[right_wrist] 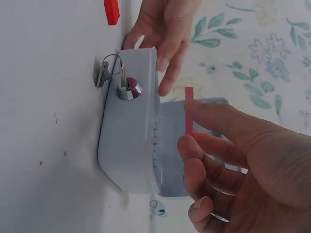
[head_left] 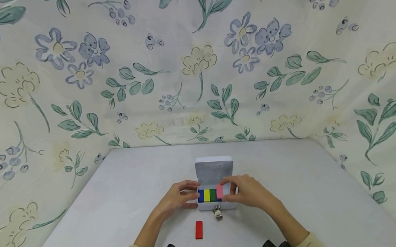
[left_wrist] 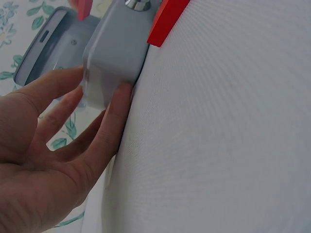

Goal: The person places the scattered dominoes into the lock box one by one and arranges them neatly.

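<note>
A small pale grey-white metal lockbox [head_left: 207, 206] stands with its lid [head_left: 214, 169] raised. Inside lie flat blocks side by side: a blue block [head_left: 200, 196], a yellow block [head_left: 206, 196], a green block [head_left: 213, 196] and a dark blue edge to their right. My right hand [head_left: 248, 191] pinches a pink block [right_wrist: 189, 114] between thumb and fingertips, over the right part of the box opening. My left hand [head_left: 175, 197] touches the box's left end with loosely bent fingers spread along the wall.
On the table in front of the box lies a red block [head_left: 198, 230]. Keys [head_left: 217, 213] on a ring hang from the lock on the front wall. Flowered cloth [head_left: 202, 112] surrounds the white table [head_left: 127, 179] at the back and sides.
</note>
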Action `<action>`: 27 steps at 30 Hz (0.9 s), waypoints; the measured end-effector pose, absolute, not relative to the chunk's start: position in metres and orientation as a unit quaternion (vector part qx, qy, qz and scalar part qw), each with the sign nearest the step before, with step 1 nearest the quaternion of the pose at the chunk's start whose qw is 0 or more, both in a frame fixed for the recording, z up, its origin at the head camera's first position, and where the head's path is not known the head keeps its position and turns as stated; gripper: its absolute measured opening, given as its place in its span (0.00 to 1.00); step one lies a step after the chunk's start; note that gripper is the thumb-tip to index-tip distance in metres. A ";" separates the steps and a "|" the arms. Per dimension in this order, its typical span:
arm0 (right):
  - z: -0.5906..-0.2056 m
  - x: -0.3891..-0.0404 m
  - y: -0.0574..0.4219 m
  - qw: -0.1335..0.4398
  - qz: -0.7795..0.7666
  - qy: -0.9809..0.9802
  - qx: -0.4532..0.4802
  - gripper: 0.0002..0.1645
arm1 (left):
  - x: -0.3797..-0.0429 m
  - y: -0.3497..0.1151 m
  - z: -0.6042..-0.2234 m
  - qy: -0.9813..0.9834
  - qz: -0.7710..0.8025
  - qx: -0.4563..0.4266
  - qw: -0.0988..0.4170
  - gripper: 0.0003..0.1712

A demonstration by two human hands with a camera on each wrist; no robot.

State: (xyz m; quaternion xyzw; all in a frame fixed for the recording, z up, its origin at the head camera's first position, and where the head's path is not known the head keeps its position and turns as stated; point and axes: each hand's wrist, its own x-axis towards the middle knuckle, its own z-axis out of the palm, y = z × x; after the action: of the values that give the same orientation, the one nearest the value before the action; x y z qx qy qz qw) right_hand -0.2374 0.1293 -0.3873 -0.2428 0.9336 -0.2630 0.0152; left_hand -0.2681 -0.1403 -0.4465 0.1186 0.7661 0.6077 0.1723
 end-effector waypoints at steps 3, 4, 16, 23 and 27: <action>-0.390 -0.240 0.132 0.016 -0.262 0.934 -0.242 0.24 | -0.268 -0.139 -0.446 0.767 0.607 0.118 0.172 0.28; -0.390 -0.241 0.132 0.016 -0.263 0.934 -0.242 0.24 | -0.268 -0.139 -0.446 0.768 0.607 0.117 0.171 0.28; -0.398 -0.250 0.141 0.026 -0.266 0.933 -0.241 0.24 | -0.268 -0.138 -0.446 0.772 0.603 0.114 0.168 0.28; -0.399 -0.251 0.142 0.027 -0.268 0.933 -0.237 0.24 | -0.268 -0.138 -0.446 0.771 0.604 0.115 0.166 0.27; -0.401 -0.251 0.142 0.033 -0.273 0.934 -0.227 0.24 | -0.267 -0.138 -0.446 0.771 0.604 0.114 0.167 0.28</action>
State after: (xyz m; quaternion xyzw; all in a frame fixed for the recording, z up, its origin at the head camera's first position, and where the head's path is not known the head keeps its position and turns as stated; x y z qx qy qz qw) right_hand -0.2510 0.1425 -0.4010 -0.2272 0.9342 -0.2732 0.0332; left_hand -0.2665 -0.1378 -0.4457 0.1141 0.7710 0.6039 0.1669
